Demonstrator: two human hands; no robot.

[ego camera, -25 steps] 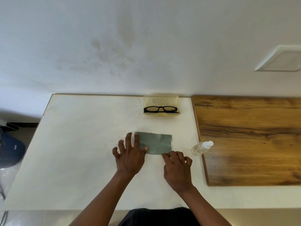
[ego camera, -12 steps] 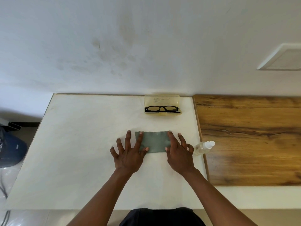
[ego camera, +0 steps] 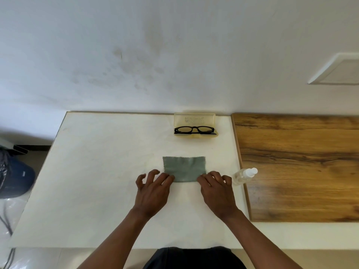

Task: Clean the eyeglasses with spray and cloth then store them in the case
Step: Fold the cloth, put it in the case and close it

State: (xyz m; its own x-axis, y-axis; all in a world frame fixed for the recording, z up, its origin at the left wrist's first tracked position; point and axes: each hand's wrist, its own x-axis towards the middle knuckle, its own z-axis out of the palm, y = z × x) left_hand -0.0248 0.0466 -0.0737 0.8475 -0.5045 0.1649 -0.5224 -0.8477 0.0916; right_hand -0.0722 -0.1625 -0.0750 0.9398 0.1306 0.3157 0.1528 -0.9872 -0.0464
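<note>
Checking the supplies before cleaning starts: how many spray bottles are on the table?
1. The spray bottle lies on its side at the white table's right edge, against the wooden board, just right of the right hand. Nothing appears hidden.

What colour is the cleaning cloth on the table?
The cloth is a plain grey-green with pinked, zigzag edges, seen clearly in the head view.

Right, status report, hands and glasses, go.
Left hand and right hand at the grey cloth near corners. Eyeglasses untouched in open case. Spray bottle lying right. Path clear.
</note>
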